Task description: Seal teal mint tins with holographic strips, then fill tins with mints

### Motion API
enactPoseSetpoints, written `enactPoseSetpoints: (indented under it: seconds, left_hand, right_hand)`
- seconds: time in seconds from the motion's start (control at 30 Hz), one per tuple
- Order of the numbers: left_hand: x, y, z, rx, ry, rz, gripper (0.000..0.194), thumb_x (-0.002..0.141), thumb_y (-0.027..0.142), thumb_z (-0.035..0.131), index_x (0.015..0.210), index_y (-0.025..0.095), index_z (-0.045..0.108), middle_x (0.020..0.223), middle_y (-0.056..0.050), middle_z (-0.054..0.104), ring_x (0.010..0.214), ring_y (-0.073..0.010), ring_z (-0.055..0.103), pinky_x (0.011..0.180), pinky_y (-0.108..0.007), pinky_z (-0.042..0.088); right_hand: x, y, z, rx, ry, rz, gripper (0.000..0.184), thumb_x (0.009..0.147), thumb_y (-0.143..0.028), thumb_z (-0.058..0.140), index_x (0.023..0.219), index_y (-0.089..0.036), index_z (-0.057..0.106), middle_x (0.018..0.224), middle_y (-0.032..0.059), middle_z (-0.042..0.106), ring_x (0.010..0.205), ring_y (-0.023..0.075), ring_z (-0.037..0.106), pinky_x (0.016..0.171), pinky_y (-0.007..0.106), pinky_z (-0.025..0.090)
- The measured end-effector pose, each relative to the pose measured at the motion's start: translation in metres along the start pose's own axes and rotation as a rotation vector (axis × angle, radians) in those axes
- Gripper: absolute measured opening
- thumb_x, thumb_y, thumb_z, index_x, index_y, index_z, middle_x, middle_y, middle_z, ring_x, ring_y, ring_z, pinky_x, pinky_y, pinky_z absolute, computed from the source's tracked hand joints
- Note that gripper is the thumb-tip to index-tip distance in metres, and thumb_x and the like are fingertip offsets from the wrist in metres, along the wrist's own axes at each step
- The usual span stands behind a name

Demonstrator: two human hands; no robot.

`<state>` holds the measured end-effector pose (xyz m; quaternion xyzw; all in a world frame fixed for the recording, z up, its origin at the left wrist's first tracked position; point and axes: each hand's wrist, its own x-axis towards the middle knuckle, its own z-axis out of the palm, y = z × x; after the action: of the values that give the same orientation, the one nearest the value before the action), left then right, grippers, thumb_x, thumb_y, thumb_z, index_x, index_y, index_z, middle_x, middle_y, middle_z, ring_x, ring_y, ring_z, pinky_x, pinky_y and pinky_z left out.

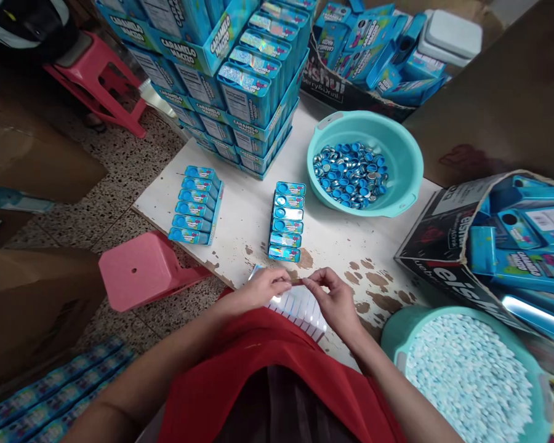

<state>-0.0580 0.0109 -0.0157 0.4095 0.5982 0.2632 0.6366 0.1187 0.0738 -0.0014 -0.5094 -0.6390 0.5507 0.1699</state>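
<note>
A thin strip (297, 282), narrow and reddish-brown, spans the gap between two bare hands at the lower center of the frame; it is too small for me to tell its material or any print. The left hand (264, 288) pinches one end in its fingertips, the right hand (335, 298) the other. Just below, I see a glossy sheet of labels (300, 311), pale and ruled with lines, lying partly under the hands.

At center, six blue "Caramelo Macizo" tins (287, 224) stand in a row on the worn white table (244, 215), the nearest two with shiny tops. A tray of six more tins (194, 206) sits to their left. Upper right of center, a turquoise basin (397, 147) holds blue-and-silver round caps (351, 175); at lower right, a tub (394, 326) brims with pale blue candies (468, 375).
</note>
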Motion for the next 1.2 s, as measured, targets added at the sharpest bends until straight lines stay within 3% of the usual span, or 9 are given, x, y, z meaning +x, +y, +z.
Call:
enactPoseSetpoints:
  seconds: [0.17, 0.27, 0.33, 0.47, 0.7, 0.83, 0.93, 1.07, 1.2]
  left_hand:
    - [0.021, 0.019, -0.058, 0.110, 0.183, 0.018, 0.020, 0.079, 0.027, 0.048, 0.090, 0.017, 0.062, 0.060, 0.003, 0.052, 0.057, -0.0108, 0.049, 0.056, -0.022, 0.039]
    - [0.031, 0.027, -0.090, 0.196, 0.278, 0.007, 0.019, 0.080, 0.026, 0.047, 0.089, 0.017, 0.061, 0.061, 0.003, 0.054, 0.055, -0.0107, 0.049, 0.056, -0.023, 0.040]
    - [0.032, 0.030, -0.099, 0.190, 0.346, 0.035, 0.021, 0.081, 0.029, 0.048, 0.094, 0.018, 0.060, 0.070, 0.001, 0.059, 0.060, -0.0109, 0.053, 0.060, -0.024, 0.043]
    - [0.027, 0.033, -0.085, -0.066, 0.429, 0.102, 0.036, 0.086, 0.045, 0.046, 0.107, 0.018, 0.057, 0.099, -0.006, 0.064, 0.082, -0.0142, 0.060, 0.070, -0.026, 0.048]
    - [0.034, 0.042, -0.048, -0.516, 0.252, 0.122, 0.058, 0.087, 0.057, 0.042, 0.131, 0.019, 0.043, 0.133, -0.016, 0.050, 0.104, -0.0223, 0.059, 0.075, -0.033, 0.051]
    - [0.044, 0.048, -0.041, -0.518, 0.195, 0.076, 0.043, 0.074, 0.042, 0.066, 0.107, 0.015, 0.058, 0.096, -0.009, 0.066, 0.080, -0.0156, 0.062, 0.064, -0.026, 0.048]
    - [0.047, 0.044, -0.041, -0.447, 0.282, 0.037, 0.024, 0.075, 0.036, 0.062, 0.079, 0.013, 0.061, 0.064, 0.000, 0.060, 0.058, -0.0096, 0.055, 0.055, -0.022, 0.042]
    - [0.047, 0.027, -0.053, -0.215, 0.450, -0.015, 0.025, 0.076, 0.038, 0.055, 0.069, 0.015, 0.061, 0.058, 0.002, 0.056, 0.051, -0.0087, 0.049, 0.052, -0.022, 0.037]
    - [0.050, 0.016, -0.067, 0.012, 0.569, -0.081, 0.027, 0.075, 0.041, 0.051, 0.067, 0.017, 0.062, 0.056, 0.002, 0.055, 0.051, -0.0104, 0.046, 0.048, -0.023, 0.032]
  right_hand:
    - [0.051, -0.015, 0.024, 0.064, 0.254, -0.019, 0.022, 0.076, -0.041, 0.064, 0.073, -0.020, 0.059, 0.077, 0.0021, 0.062, 0.075, 0.0178, 0.057, 0.070, 0.032, 0.047]
    - [0.080, -0.030, 0.029, 0.230, 0.237, 0.010, 0.023, 0.070, -0.040, 0.068, 0.070, -0.019, 0.058, 0.069, -0.0004, 0.059, 0.066, 0.0152, 0.055, 0.063, 0.029, 0.045]
    - [0.086, -0.039, 0.026, 0.329, 0.188, 0.019, 0.025, 0.068, -0.039, 0.070, 0.069, -0.019, 0.056, 0.064, -0.0026, 0.057, 0.061, 0.0129, 0.052, 0.060, 0.027, 0.043]
    - [0.077, -0.053, 0.010, 0.397, 0.178, 0.008, 0.025, 0.068, -0.038, 0.072, 0.071, -0.019, 0.056, 0.065, -0.0034, 0.057, 0.060, 0.0109, 0.051, 0.060, 0.026, 0.042]
    - [0.061, -0.056, -0.006, 0.423, 0.143, 0.034, 0.027, 0.067, -0.041, 0.073, 0.070, -0.020, 0.057, 0.063, -0.0032, 0.057, 0.058, 0.0111, 0.052, 0.058, 0.026, 0.044]
    - [0.061, -0.048, -0.005, 0.430, 0.136, 0.064, 0.029, 0.065, -0.042, 0.075, 0.071, -0.019, 0.057, 0.063, -0.0030, 0.057, 0.057, 0.0110, 0.052, 0.058, 0.026, 0.044]
    - [0.069, -0.036, 0.005, 0.400, 0.186, 0.077, 0.028, 0.065, -0.042, 0.073, 0.070, -0.019, 0.057, 0.062, -0.0032, 0.055, 0.058, 0.0121, 0.051, 0.060, 0.028, 0.044]
    - [0.086, -0.021, 0.028, 0.183, 0.360, 0.025, 0.023, 0.067, -0.041, 0.070, 0.069, -0.019, 0.062, 0.081, 0.0033, 0.056, 0.078, 0.0180, 0.053, 0.072, 0.033, 0.046]
    - [0.101, -0.012, 0.047, 0.060, 0.389, -0.003, 0.019, 0.069, -0.038, 0.068, 0.071, -0.019, 0.066, 0.092, 0.0058, 0.051, 0.093, 0.0215, 0.051, 0.079, 0.035, 0.045]
